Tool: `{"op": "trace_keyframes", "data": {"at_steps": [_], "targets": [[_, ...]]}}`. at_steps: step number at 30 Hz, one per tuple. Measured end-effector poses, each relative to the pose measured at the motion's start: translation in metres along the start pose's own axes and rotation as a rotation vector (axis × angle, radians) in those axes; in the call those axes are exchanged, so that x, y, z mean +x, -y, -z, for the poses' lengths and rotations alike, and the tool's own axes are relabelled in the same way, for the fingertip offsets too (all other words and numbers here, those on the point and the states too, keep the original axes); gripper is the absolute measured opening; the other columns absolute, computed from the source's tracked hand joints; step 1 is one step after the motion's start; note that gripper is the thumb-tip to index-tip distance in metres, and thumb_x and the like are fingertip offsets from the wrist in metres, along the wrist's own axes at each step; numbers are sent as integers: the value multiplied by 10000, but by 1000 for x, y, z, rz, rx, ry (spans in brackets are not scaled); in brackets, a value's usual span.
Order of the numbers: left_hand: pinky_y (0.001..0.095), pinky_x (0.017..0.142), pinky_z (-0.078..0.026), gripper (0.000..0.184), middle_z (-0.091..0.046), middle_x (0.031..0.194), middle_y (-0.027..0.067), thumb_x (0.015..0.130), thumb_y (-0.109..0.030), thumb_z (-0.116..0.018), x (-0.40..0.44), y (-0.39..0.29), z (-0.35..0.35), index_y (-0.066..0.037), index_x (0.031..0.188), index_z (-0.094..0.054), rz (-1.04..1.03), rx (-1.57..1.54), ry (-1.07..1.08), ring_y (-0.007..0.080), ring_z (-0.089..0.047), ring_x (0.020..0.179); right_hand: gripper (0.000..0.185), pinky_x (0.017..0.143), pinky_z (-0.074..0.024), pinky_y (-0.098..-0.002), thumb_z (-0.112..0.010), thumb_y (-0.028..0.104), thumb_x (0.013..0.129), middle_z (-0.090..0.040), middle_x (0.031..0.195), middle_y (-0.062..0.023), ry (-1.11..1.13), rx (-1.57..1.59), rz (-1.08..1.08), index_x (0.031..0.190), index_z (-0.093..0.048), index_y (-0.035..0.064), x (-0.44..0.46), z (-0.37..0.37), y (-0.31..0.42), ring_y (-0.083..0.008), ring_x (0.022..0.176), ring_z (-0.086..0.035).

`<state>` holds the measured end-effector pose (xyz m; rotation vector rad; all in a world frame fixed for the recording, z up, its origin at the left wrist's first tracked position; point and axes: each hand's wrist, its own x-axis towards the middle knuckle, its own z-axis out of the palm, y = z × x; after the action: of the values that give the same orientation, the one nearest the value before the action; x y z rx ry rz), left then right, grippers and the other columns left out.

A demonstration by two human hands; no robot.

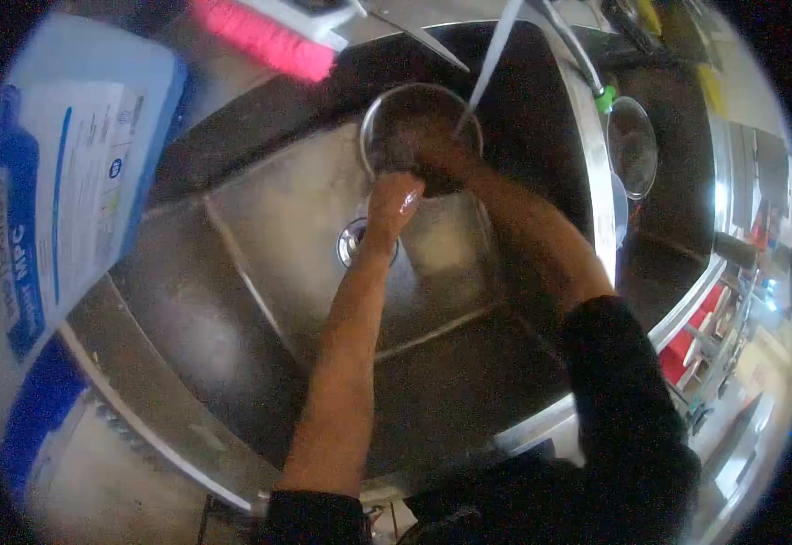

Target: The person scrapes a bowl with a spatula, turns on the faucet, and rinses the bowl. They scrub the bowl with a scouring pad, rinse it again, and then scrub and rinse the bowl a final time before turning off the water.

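Observation:
A round metal bowl (371, 123) is held tilted inside the steel sink (287, 227), with its dark inside facing me. My left hand (394, 202) is closed on the bowl's near rim, and its wet skin shines. Inside the bowl is my right hand (441, 153), smeared by motion and in shadow. Its fingers cannot be made out, nor whether they hold anything. A stream of water (494, 68) runs down into the bowl beside my right hand. Below my left hand the sink drain (353, 243) shows in the basin floor.
A large labelled plastic jug (87, 154) stands at the left edge. A pink-bristled brush (264, 41) lies behind the sink. To the right, past the divider (603, 173), a round strainer-like item (632, 145) sits in a second basin. A thin pointed metal rod (419, 38) juts over the back edge.

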<state>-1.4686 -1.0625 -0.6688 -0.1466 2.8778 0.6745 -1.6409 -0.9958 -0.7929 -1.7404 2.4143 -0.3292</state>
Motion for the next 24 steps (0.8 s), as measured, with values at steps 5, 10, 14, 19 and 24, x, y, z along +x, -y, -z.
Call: {"op": "trace_keyframes", "data": {"at_steps": [5,10,14,19,24], "targets": [[444,727,-465,106,-612,790,102,785,-209,-623,16,28,-69,-109,754,-642,45,128,3,287,-602,827,304,920,-471,-500,-520,143,884,-630,1096,-249,324,-174,-101,1142,-643,39,3,118,61,-358,1073,-597],[451,710,-456,140,-595,776,113,830,-213,-590,3,3,-10,-91,776,-629,39,1,-103,311,-588,796,282,898,-480,-492,-524,145,880,-637,1081,-242,276,-63,-166,1107,-652,35,16,79,24,-356,1046,-607],[453,735,-468,142,-624,826,115,845,-195,-569,9,48,-136,-88,814,-658,38,-650,-393,315,-603,844,266,881,-488,-486,-527,146,877,-642,1069,-236,255,-79,-181,1079,-659,33,-2,109,56,-353,1025,-615],[451,749,-490,103,-661,892,124,807,-123,-617,3,-7,14,-81,870,-686,89,204,62,301,-630,856,249,860,-497,-478,-532,148,873,-649,1054,-229,270,-23,-245,1044,-668,29,18,86,44,-350,998,-625],[468,785,-498,168,-648,888,107,712,-61,-700,-8,23,-30,-69,873,-653,-138,26,-137,303,-623,873,234,839,-506,-470,-536,150,869,-656,1039,-222,232,75,-241,1009,-677,26,13,83,40,-347,971,-635]]}}
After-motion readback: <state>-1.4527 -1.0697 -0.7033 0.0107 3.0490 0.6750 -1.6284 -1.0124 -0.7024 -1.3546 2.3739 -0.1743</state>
